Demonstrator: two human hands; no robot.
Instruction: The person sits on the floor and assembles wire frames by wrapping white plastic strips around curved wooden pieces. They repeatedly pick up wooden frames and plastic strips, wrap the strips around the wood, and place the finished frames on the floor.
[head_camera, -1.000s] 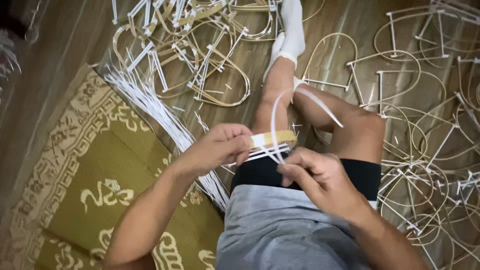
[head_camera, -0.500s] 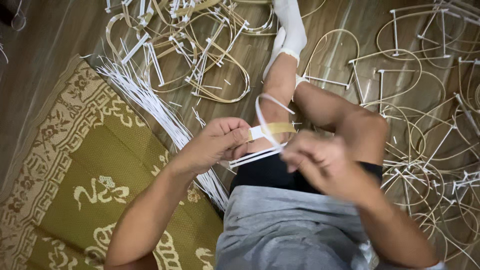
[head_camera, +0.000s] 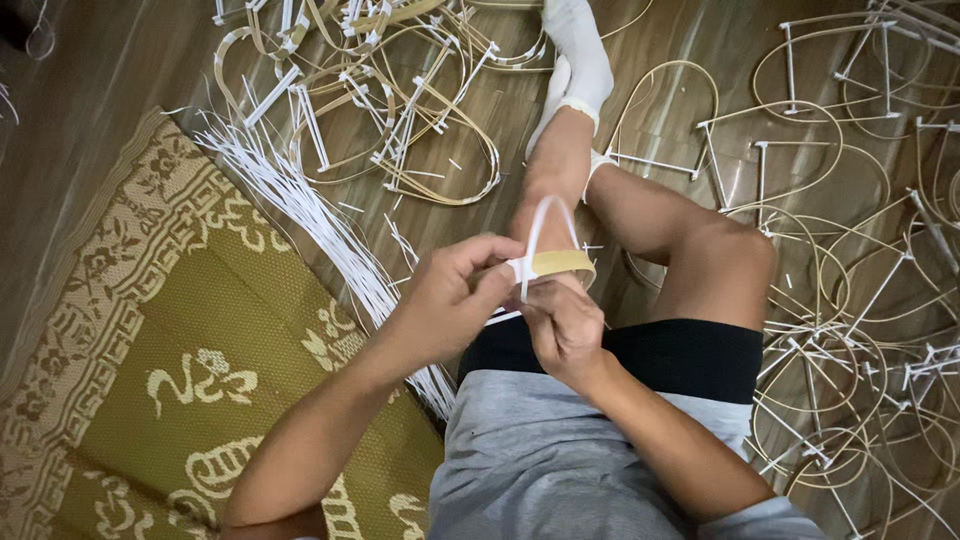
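Sitting on a wood floor (head_camera: 120, 120), legs out front, white sock (head_camera: 580, 50) up top. Both hands busy over the lap, just above the black shorts (head_camera: 690, 355).

Left hand (head_camera: 450, 300) closed around one end of a short tan bamboo strip (head_camera: 562, 262), thumb and fingertips pinching it right where a white plastic strand (head_camera: 545, 215) wraps on. Right hand (head_camera: 562, 325) directly below, fingers curled tight, pinching the same white strand near the wrap. Strand loops up in a narrow arch over the strip, then comes back down between the two hands. Strip bent into a slight curve, sticking out to the right of the left thumb, hovering over the shin.

Bundle of long white strands (head_camera: 300, 210) lying diagonally along the edge of a green-and-gold patterned mat (head_camera: 170, 380), just beside the left forearm. Heap of finished bent bamboo hoops with white bindings (head_camera: 390, 110) piled beyond that, near the sock. More hoop frames (head_camera: 850, 300) scattered all over the floor on the right side, past the bent knee. Grey shirt (head_camera: 540, 460) at the bottom.
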